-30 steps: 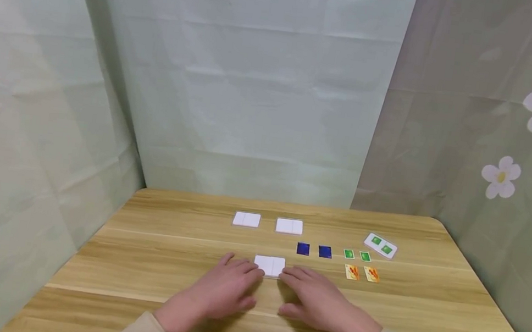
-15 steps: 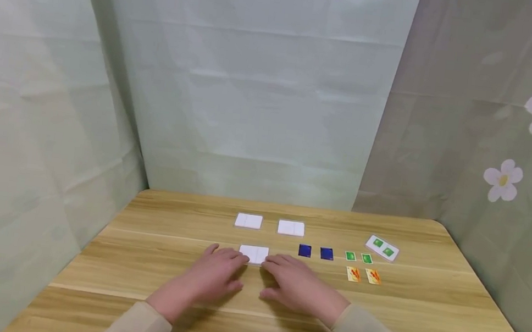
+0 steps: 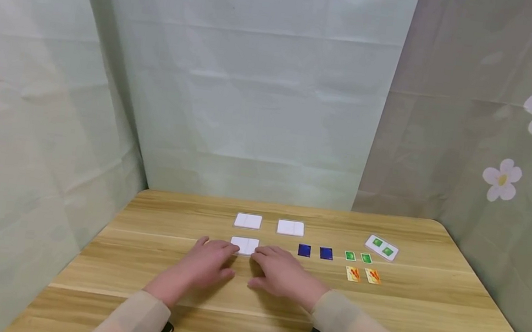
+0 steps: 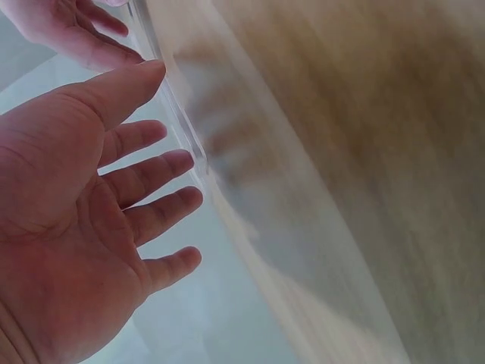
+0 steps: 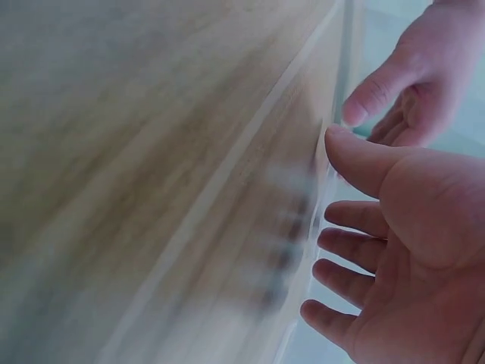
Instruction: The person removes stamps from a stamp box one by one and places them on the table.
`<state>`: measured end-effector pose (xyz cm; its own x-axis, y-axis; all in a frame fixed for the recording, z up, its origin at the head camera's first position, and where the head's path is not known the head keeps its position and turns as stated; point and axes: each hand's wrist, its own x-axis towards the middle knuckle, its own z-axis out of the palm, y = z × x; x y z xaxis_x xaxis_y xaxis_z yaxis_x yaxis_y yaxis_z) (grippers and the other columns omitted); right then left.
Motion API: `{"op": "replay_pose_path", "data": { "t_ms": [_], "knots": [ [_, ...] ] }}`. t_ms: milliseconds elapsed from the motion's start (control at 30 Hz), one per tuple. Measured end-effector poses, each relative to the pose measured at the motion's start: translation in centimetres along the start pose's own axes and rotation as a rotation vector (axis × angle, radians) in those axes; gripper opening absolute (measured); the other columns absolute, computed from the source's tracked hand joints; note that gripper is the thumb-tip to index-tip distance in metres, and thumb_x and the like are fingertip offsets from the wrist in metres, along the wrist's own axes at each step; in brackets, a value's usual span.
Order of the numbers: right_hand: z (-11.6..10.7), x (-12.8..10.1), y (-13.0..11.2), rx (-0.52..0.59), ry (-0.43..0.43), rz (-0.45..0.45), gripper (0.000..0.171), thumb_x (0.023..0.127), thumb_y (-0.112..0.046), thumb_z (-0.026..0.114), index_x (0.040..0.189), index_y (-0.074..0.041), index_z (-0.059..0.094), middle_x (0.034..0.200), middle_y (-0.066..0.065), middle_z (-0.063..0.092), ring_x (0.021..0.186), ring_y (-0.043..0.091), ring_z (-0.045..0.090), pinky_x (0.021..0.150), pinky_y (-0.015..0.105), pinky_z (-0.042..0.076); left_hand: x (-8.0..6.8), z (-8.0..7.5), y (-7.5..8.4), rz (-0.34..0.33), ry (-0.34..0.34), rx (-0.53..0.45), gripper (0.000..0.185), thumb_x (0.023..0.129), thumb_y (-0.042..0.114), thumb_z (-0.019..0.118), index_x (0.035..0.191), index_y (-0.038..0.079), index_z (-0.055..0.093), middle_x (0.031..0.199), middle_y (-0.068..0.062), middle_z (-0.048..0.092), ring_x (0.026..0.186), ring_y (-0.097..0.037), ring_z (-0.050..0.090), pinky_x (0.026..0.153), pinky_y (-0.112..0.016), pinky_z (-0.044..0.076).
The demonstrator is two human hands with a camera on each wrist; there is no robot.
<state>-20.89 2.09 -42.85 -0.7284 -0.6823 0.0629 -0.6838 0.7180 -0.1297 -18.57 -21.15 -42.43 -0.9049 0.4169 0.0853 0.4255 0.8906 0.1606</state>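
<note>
A flat white rectangular board [image 3: 244, 245] with a line down its middle lies on the wooden table between both hands. My left hand [image 3: 206, 264] touches its left front corner with extended fingertips. At the opposite front corner are the fingertips of my right hand [image 3: 279, 273]. Both thumbs stand apart from the board, nearer the front. The left wrist view shows the left palm [image 4: 68, 197] with spread, slightly bent fingers and the board's clear edge beyond. In the right wrist view, the right palm [image 5: 424, 235] looks much the same, its fingers spread.
Two similar white boards [image 3: 247, 221] [image 3: 290, 228] lie farther back. To the right are two dark blue squares [image 3: 304, 250], two green squares [image 3: 350, 256] and two orange-yellow squares [image 3: 353, 274]. A tilted white board [image 3: 382, 247] bears two green squares. Curtains surround the table.
Both hands have slid the white board leftward and away from the body, bringing it in front of the back-left board. The other pieces stay where they were.
</note>
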Motion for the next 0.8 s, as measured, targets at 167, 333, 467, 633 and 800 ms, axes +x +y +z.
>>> {"op": "replay_pose_path", "data": {
  "t_ms": [167, 333, 467, 633, 800],
  "knots": [
    [-0.2, 0.4, -0.5, -0.001, -0.012, 0.015, 0.062, 0.104, -0.049, 0.077, 0.151, -0.009, 0.066, 0.158, 0.010, 0.061, 0.148, 0.030, 0.054, 0.125, 0.047, 0.041, 0.0, -0.1, -0.3, -0.021, 0.001, 0.007, 0.053, 0.100, 0.026, 0.084, 0.145, 0.005, 0.068, 0.147, -0.018, 0.067, 0.142, -0.040, 0.059, 0.121, -0.074, 0.032],
    [-0.3, 0.5, -0.6, 0.003, -0.018, 0.026, 0.061, 0.103, -0.048, 0.078, 0.150, -0.010, 0.067, 0.158, 0.010, 0.061, 0.149, 0.030, 0.054, 0.124, 0.048, 0.042, 0.1, -0.2, -0.3, -0.023, -0.007, 0.008, 0.052, 0.100, 0.026, 0.085, 0.144, 0.005, 0.068, 0.147, -0.018, 0.067, 0.142, -0.039, 0.059, 0.121, -0.075, 0.033],
    [-0.3, 0.5, -0.5, 0.013, -0.015, 0.029, 0.061, 0.103, -0.047, 0.079, 0.150, -0.010, 0.067, 0.159, 0.010, 0.060, 0.149, 0.030, 0.053, 0.124, 0.049, 0.042, 0.2, -0.4, -0.3, -0.016, -0.007, 0.008, 0.052, 0.100, 0.025, 0.085, 0.144, 0.004, 0.068, 0.149, -0.019, 0.066, 0.143, -0.040, 0.057, 0.120, -0.075, 0.034],
    [0.0, 0.2, 0.1, 0.013, 0.008, 0.024, 0.065, 0.102, -0.046, 0.080, 0.153, -0.009, 0.064, 0.159, 0.011, 0.060, 0.149, 0.031, 0.054, 0.124, 0.049, 0.042, 0.4, -0.6, -0.1, 0.004, 0.004, 0.020, 0.052, 0.101, 0.025, 0.084, 0.145, 0.004, 0.067, 0.150, -0.020, 0.065, 0.143, -0.041, 0.057, 0.120, -0.075, 0.035],
    [-0.1, -0.8, 1.2, 0.026, 0.036, 0.023, 0.069, 0.103, -0.046, 0.079, 0.156, -0.007, 0.061, 0.160, 0.012, 0.059, 0.149, 0.033, 0.053, 0.125, 0.051, 0.041, 0.6, -1.0, 0.7, 0.021, 0.016, 0.033, 0.054, 0.100, 0.026, 0.085, 0.146, 0.004, 0.067, 0.149, -0.018, 0.066, 0.143, -0.040, 0.058, 0.120, -0.074, 0.035]
  ]
}}
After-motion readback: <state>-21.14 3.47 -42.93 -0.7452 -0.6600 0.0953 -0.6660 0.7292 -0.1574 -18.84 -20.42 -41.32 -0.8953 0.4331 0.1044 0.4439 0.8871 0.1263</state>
